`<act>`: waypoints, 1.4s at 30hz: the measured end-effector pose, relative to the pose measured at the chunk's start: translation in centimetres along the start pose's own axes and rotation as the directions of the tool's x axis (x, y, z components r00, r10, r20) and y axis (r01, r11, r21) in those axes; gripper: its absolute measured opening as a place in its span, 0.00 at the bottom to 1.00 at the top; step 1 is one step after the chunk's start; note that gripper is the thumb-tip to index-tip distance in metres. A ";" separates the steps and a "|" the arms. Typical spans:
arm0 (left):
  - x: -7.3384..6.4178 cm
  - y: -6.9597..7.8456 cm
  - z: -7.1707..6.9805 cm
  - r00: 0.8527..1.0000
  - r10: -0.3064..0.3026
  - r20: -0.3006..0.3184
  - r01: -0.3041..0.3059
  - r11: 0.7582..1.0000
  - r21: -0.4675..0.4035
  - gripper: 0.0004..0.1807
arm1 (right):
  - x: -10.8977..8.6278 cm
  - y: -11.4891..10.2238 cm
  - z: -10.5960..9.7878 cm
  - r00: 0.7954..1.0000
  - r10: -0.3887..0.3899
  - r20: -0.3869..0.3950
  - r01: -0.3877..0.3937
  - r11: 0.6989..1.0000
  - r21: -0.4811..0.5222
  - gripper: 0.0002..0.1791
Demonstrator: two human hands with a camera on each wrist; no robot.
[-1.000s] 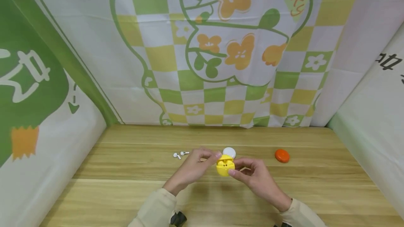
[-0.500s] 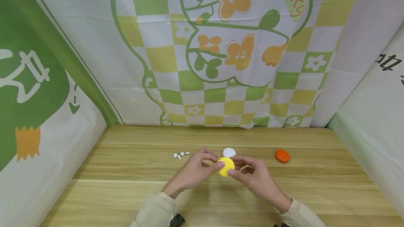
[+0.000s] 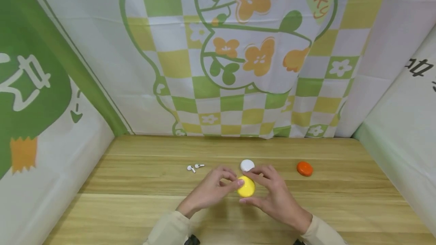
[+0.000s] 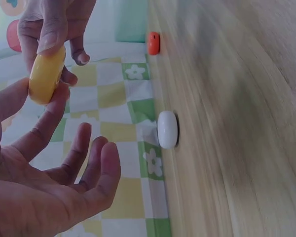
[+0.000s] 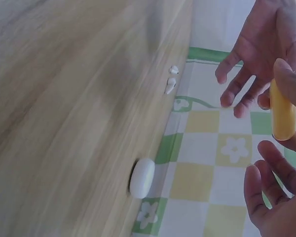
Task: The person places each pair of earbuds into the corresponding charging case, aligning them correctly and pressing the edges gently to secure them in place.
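Note:
A round yellow earbud case [image 3: 248, 189] is held up over the table with its lid down, its smooth face toward the head camera. My left hand [image 3: 212, 189] pinches its left side, thumb on the front, the other fingers spread apart in the left wrist view. Around the case's upper and lower edges, my right hand [image 3: 278, 195] grips with index finger and thumb. The right wrist view shows the yellow case [image 5: 283, 116] edge-on between right thumb and finger, with left fingertips behind it.
Just beyond the hands lies a round white case [image 3: 247, 165] on the wooden table [image 3: 143, 199]. Two white earbuds [image 3: 191, 168] lie to the left. Off to the right is an orange round case [image 3: 304, 168]. Printed cloth [image 3: 252, 97] hangs behind and along both sides.
The yellow case's lid, raised earlier with yellow earbuds showing inside, has come down. The case has moved slightly nearer and right. My right hand's grip has shifted to its upper and lower edges.

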State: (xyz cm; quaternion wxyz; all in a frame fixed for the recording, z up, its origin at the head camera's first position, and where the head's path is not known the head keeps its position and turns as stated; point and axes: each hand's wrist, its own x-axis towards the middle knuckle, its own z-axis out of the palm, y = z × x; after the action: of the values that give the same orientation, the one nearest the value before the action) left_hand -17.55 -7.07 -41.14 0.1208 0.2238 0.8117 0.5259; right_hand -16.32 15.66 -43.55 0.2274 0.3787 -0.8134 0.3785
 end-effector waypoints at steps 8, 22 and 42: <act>-1.1 -1.8 -2.0 0.994 -0.027 -0.105 0.039 0.992 0.122 0.19 | -3.5 2.8 -2.8 0.964 0.265 -0.012 -0.262 0.942 -0.210 0.33; -2.6 -3.6 -5.3 0.965 -0.129 -0.228 0.151 0.985 0.081 0.18 | -9.3 8.8 -9.8 0.768 0.641 0.004 -0.580 0.698 -0.420 0.38; -3.4 -3.8 -6.2 0.955 -0.119 -0.271 0.145 0.986 0.079 0.21 | -3.0 7.7 -5.1 0.851 0.518 0.089 -0.465 0.821 -0.332 0.40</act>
State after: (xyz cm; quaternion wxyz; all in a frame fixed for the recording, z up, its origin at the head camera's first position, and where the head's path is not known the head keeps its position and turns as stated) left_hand -18.19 -15.03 -42.10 0.0349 0.1021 0.8585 0.5014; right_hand -20.14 24.30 -45.87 0.1040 0.1485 -0.9478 0.2623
